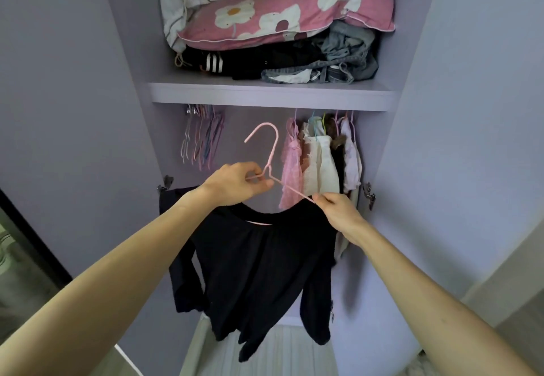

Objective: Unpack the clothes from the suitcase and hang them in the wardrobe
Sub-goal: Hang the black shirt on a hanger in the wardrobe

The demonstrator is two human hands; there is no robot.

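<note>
A: One view, head camera. Your left hand (235,184) grips the pink hanger (273,148) where the neck meets the arms. The fingers are curled round it and the hook points up.
B: Agreed. Your right hand (335,207) pinches the far end of the hanger's arm, right at the collar of the black top (259,266).
A: The top's on the hanger, with a strip of pink bar showing inside the neckline. Sleeves and hem hang loose below your forearms, in front of the open wardrobe (126,110).
B: Behind your hands are hung clothes (321,157), pink and cream, bunched at the right under the shelf (265,92). Empty hangers (203,137) are bunched at the left.
A: You hold the hook between those two groups, below the shelf edge.
B: On the shelf, a pink flowered pillow (282,7) lies on dark folded clothes (265,63), with a grey garment (347,48) at the right. The rail is hidden by the shelf edge.
</note>
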